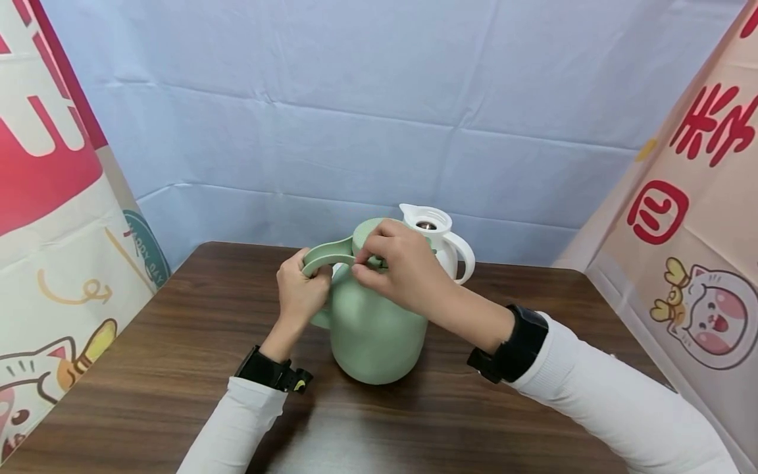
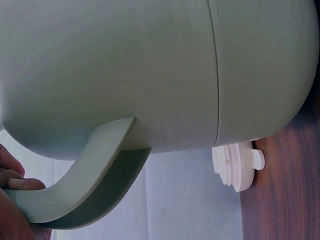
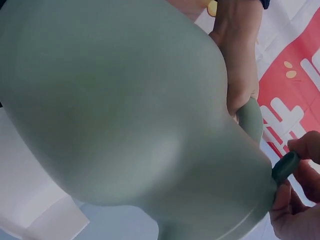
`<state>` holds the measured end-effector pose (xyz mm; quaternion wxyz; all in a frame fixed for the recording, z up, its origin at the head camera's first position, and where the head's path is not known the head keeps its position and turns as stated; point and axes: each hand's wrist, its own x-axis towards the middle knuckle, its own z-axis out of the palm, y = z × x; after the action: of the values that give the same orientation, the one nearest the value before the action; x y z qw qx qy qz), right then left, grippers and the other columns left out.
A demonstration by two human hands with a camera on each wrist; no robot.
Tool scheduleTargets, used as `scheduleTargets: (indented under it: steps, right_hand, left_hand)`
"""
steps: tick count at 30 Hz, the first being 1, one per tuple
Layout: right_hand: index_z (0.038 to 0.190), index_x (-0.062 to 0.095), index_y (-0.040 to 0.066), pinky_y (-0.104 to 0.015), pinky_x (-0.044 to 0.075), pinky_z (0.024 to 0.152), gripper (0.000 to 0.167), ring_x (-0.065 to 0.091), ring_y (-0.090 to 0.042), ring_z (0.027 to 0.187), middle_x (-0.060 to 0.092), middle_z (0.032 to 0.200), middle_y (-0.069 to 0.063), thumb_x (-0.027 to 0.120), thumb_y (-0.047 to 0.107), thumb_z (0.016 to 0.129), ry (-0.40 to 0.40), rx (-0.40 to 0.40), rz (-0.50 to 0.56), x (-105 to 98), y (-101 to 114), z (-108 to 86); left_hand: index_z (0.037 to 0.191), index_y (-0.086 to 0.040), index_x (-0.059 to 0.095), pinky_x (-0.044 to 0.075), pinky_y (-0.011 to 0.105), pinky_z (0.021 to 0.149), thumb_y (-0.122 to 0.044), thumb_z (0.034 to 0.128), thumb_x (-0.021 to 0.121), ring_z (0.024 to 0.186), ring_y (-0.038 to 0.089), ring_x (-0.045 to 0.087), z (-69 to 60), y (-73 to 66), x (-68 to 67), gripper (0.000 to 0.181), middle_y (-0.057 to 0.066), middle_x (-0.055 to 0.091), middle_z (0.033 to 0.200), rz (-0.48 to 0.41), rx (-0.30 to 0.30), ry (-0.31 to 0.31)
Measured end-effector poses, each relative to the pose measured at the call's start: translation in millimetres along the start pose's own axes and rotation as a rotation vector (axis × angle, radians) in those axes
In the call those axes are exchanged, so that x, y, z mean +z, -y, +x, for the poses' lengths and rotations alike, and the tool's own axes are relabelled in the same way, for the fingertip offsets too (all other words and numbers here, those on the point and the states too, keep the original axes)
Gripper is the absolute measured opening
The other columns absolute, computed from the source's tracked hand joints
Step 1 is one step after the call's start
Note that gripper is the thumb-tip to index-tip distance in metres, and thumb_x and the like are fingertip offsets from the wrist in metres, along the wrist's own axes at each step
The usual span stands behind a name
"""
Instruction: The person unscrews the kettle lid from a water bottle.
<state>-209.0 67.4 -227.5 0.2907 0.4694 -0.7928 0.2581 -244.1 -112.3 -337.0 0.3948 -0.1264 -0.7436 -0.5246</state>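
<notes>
A pale green jug (image 1: 376, 329) stands on the wooden table in front of the person. My left hand (image 1: 299, 286) grips the jug's curved handle (image 2: 65, 195) near its upper end. Over the jug's round top (image 1: 365, 232) is my right hand (image 1: 408, 266). In the right wrist view, its thumb and fingers pinch a small dark green loop-like piece (image 3: 286, 167) at the jug's rim. Right behind stands a white jug (image 1: 447, 253) with its mouth uncovered. The right hand hides part of the green jug's top in the head view.
A white stopper-like piece (image 2: 234, 166) lies on the table (image 1: 509, 401) behind the green jug. A light blue cloth (image 1: 355, 99) hangs behind the table. Printed sheets stand at the left (image 1: 53, 263) and right (image 1: 681, 276).
</notes>
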Motion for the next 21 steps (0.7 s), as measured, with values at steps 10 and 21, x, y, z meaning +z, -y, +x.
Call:
scheduleTargets:
  steps: [10, 21]
  right_hand:
    - [0.073, 0.067, 0.004, -0.026, 0.045, 0.063, 0.013, 0.055, -0.014, 0.074, 0.060, 0.084, -0.004, 0.061, -0.004, 0.066, -0.048, 0.069, -0.001, -16.8, -7.3, -21.5]
    - [0.076, 0.062, 0.007, -0.029, 0.044, 0.062, 0.017, 0.053, -0.015, 0.071, 0.056, 0.086, -0.005, 0.059, -0.009, 0.070, -0.097, 0.161, 0.005, -25.9, -34.5, -38.8]
  left_hand:
    - [0.057, -0.013, 0.027, 0.014, 0.026, 0.047, 0.008, 0.0750, 0.052, 0.050, 0.012, 0.007, -1.0, -0.3, 0.0, 0.037, -0.003, 0.015, 0.052, -0.013, 0.002, 0.005]
    - [0.058, -0.014, 0.027, 0.014, 0.026, 0.045, 0.007, 0.0739, 0.052, 0.048, 0.011, 0.007, -0.5, 0.2, 0.5, 0.037, -0.003, 0.016, 0.050, -0.013, -0.018, -0.001]
